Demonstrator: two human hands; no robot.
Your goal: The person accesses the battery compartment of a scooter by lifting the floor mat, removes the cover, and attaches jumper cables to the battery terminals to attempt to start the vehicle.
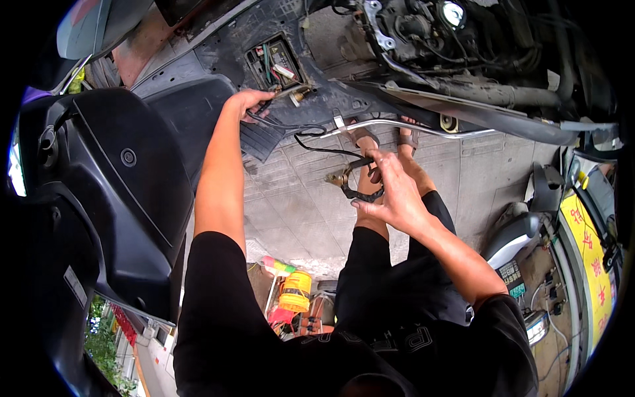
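Observation:
In the head view my left hand (pixel 248 104) is pinched on a black cable (pixel 278 125) beside an open compartment (pixel 256 69) of small components and colored wires in the scooter's floorboard (pixel 218 56). A brass-colored part (pixel 296 97) lies just below the compartment. My right hand (pixel 390 188) is curled round a wire harness (pixel 357 193) wrapped in black, with a tan connector (pixel 337 178) at its end, above the paved ground. The black cable runs from near my left hand across a silver tube toward the harness.
A black body panel (pixel 126 172) fills the left. The exposed engine (pixel 430 43) is at top right, above a silver tube (pixel 450 133). My legs and sandals are below. A yellow bucket (pixel 295 291), scooter parts (pixel 509 238) and a yellow sign (pixel 585 264) stand around the edges.

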